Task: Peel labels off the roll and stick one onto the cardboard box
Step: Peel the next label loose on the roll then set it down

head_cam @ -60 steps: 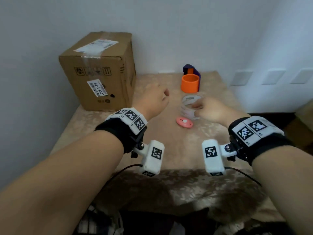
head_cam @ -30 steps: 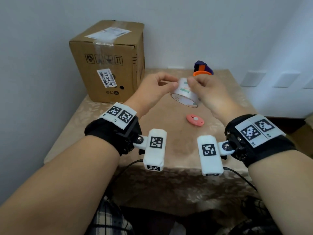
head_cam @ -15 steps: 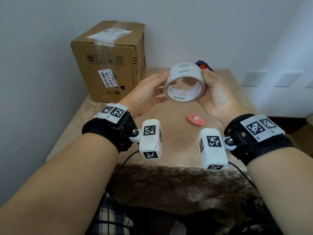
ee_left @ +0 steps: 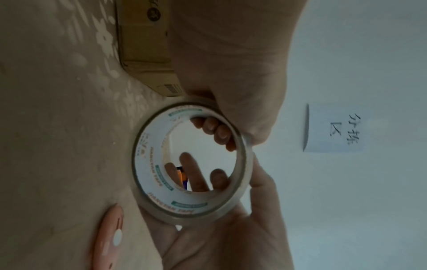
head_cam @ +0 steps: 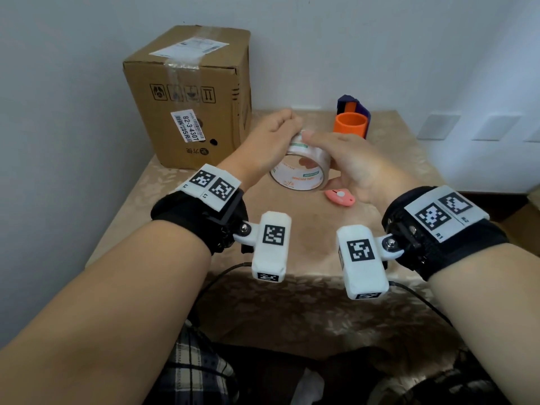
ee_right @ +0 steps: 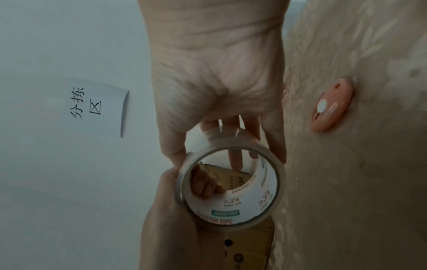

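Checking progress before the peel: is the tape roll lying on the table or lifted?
Lifted: both hands, left hand and right hand, grip the tape roll above the table.

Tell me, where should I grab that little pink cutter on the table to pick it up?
Probably from above, pinching the two long edges of the pink cutter. It lies flat on the table, a thin oval, so its top offers no grip. Keep fingers off the white button in its middle.
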